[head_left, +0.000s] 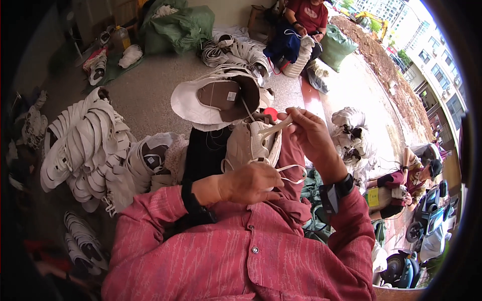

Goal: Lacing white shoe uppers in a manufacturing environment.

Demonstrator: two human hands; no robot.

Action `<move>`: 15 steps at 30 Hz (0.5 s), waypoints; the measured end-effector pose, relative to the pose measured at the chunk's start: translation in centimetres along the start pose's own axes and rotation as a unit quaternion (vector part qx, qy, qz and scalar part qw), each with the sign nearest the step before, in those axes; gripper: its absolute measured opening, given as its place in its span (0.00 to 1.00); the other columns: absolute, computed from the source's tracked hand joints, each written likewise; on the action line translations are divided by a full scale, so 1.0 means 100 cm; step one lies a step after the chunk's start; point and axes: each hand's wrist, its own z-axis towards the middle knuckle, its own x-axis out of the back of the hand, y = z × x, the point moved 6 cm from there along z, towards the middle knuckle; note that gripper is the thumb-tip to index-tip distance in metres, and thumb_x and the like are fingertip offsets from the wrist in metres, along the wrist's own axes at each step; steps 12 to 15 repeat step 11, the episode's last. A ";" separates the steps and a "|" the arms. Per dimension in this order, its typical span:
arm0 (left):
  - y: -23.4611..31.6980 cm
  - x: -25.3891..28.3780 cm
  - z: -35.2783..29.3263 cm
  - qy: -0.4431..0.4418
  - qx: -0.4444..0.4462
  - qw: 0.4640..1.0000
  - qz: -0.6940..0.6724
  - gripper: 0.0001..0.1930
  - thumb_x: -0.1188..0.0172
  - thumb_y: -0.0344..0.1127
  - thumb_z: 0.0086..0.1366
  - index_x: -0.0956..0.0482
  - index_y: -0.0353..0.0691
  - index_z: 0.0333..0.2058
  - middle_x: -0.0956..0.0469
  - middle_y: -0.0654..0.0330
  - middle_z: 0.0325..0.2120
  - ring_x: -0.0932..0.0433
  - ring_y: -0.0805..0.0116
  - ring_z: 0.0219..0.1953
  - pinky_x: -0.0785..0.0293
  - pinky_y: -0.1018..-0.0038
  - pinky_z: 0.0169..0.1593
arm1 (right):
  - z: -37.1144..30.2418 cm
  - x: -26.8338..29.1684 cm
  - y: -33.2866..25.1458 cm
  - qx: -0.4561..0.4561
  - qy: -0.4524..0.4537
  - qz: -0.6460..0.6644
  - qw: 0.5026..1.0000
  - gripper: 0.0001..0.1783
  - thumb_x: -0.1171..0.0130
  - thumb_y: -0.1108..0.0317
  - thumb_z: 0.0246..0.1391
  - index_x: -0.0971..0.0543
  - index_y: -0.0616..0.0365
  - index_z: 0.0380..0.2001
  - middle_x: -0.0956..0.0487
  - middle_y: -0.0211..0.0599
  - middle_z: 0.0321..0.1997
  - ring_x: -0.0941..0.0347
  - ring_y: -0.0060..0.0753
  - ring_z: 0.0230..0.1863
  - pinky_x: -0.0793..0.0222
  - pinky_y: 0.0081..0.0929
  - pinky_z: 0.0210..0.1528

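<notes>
A cream shoe upper [240, 145] rests on my lap, its eyelet side between my hands. Pinched between the thumb and fingers of my right hand [312, 131] is a flat cream shoelace [275, 129], pulled taut up from the upper. My left hand [248, 183] is closed just below the upper, fingers curled; a loop of lace runs to its fingertips, though the exact grip is partly hidden. Just beyond the upper lies a larger-looking white shoe upper [216, 100] with a brown lining and a small white label.
Piles of white uppers stand left [88, 140], and a bundle [349, 133] lies right. Green sacks [178, 30] sit at the back. One person [306, 20] handles laces at the far side; another person [414, 175] sits right, near parked scooters [429, 220].
</notes>
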 end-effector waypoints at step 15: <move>-0.044 -0.075 -0.013 -0.172 -0.039 0.983 0.049 0.25 0.48 0.56 0.65 0.22 0.36 0.28 0.22 0.53 0.27 0.24 0.53 0.34 0.31 0.64 0.47 | 0.031 0.152 -0.254 0.110 -0.007 -0.432 0.895 0.25 0.48 0.54 0.61 0.28 0.63 0.52 0.20 0.40 0.42 0.20 0.35 0.36 0.22 0.26 0.44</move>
